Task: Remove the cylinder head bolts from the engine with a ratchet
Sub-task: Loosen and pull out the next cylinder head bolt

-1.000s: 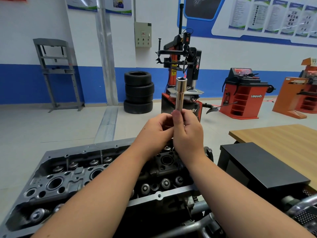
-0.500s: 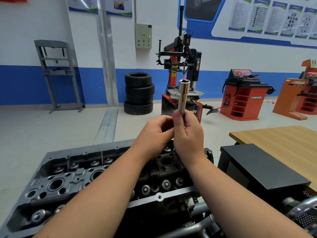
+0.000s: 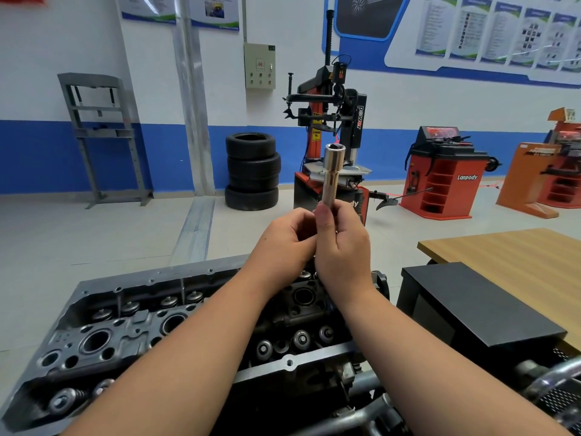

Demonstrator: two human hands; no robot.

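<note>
Early stage, by the look of it: no ratchet visible yet, no bolts seen out. Right hand (image 3: 341,243) pinches 1 long socket (image 3: 332,176) upright, above the cylinder head (image 3: 132,328). Left hand (image 3: 287,239) is curled at the socket's base; can't tell what it grips. Head bolts can't be picked out. Count: 2 hands, 1 socket, 1 engine, 3 stacked tyres (image 3: 252,176) behind.

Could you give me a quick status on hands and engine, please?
Right hand grips upright long chrome socket; left hand curled at its base. Grey cylinder head below, untouched. Ratchet not visible.
</note>
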